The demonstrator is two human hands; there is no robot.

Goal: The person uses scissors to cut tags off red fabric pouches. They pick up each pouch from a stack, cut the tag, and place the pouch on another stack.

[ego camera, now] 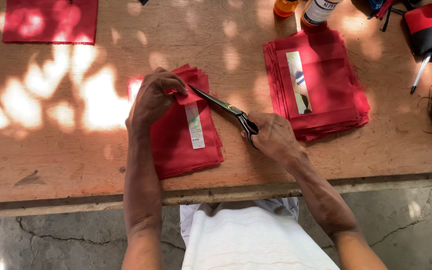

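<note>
Bare forearms without sleeves, white cloth garment across the lap.

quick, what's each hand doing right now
Left hand: pinching the top of the red cloth stack.
Right hand: closed on the scissors.

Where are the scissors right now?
In the head view the scissors are mid-table in the right hand, blades pointing left to the red cloth stack that the left hand pinches.
</note>
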